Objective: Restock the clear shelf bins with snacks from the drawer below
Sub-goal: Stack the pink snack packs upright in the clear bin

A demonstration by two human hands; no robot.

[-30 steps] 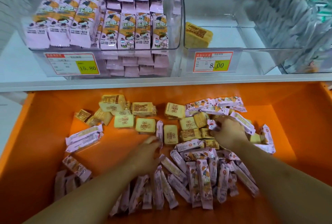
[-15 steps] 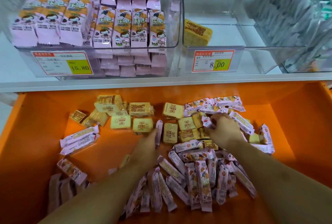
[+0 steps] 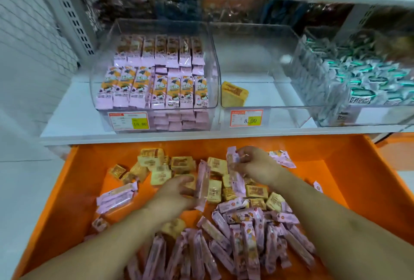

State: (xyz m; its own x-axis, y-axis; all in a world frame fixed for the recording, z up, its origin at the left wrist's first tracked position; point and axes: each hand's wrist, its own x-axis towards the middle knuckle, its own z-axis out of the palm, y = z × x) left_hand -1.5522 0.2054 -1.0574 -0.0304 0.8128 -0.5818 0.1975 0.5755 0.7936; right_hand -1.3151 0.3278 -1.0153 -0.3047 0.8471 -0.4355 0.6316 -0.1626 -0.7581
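In the orange drawer (image 3: 358, 190), the left hand (image 3: 177, 192) grips a pink bar (image 3: 202, 184) and the right hand (image 3: 255, 163) apparently pinches pink packets (image 3: 233, 160).

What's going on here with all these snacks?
A person is sorting through an orange drawer of loose snacks under a shelf of clear bins. The left hand grips one pink packet; the right hand pinches another. The middle bin holds one yellow snack.

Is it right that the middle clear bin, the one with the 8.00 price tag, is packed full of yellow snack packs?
Not quite. In the head view the middle clear bin with the 8.00 price tag holds just one yellow snack pack, lying at its front left corner.
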